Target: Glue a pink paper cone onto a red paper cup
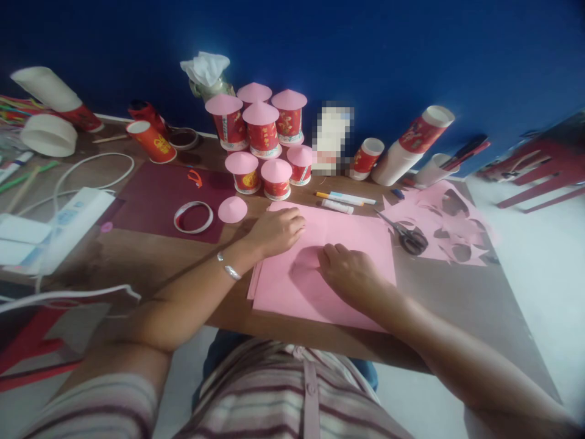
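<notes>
A stack of pink paper sheets (292, 299) lies on the brown table in front of me. My left hand (280, 231) rests at the upper left of the top sheet, its fingers curled and close together. Over the middle of the sheet is my right hand (350, 271), also with bent, closed fingers. Whatever either hand pinches is hidden under the fingers. A darker rounded patch, seemingly a shadow, shows on the paper left of my right hand. Just beyond my left hand sits a small pink paper cone (233, 210).
Several red paper cups (262, 137) with pink cone tops stand behind the paper. Scissors (409, 238) lie beside cut pink scraps (443, 222) at right. Markers (350, 199) lie behind the sheets. A tape roll (193, 217) and a white power strip (68, 228) are at left.
</notes>
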